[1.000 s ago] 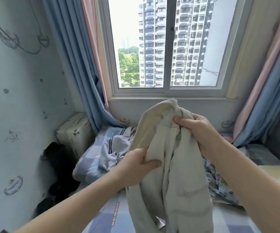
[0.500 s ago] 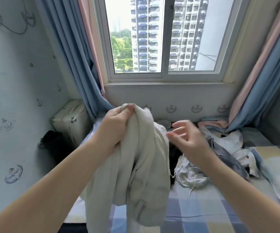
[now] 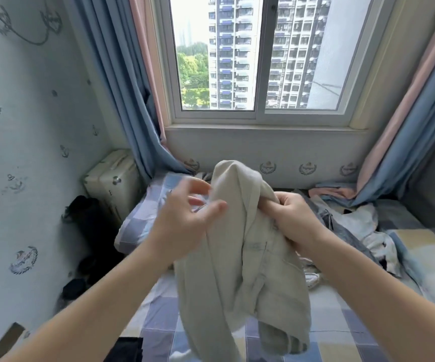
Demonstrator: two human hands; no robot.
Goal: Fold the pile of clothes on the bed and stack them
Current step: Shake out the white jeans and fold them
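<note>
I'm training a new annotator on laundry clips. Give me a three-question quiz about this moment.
1. True or false: the beige garment lies flat on the bed.
2. Which hand grips it? A) left B) right C) both
3. Fill in: the unfolded pile of clothes lies to the person's ___.
Key: 1 false, it hangs in the air; 2 B, the right hand, the left hand is open; 3 right.

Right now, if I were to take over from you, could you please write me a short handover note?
Left hand: open, beside the beige garment, not gripping it.
Right hand: grips the garment's upper part, holding it up over the bed.
Unfolded pile of clothes lies on the bed, to the right.
Done: no folded stack in view.
Left: fold this garment, then the pile, and stack.
</note>
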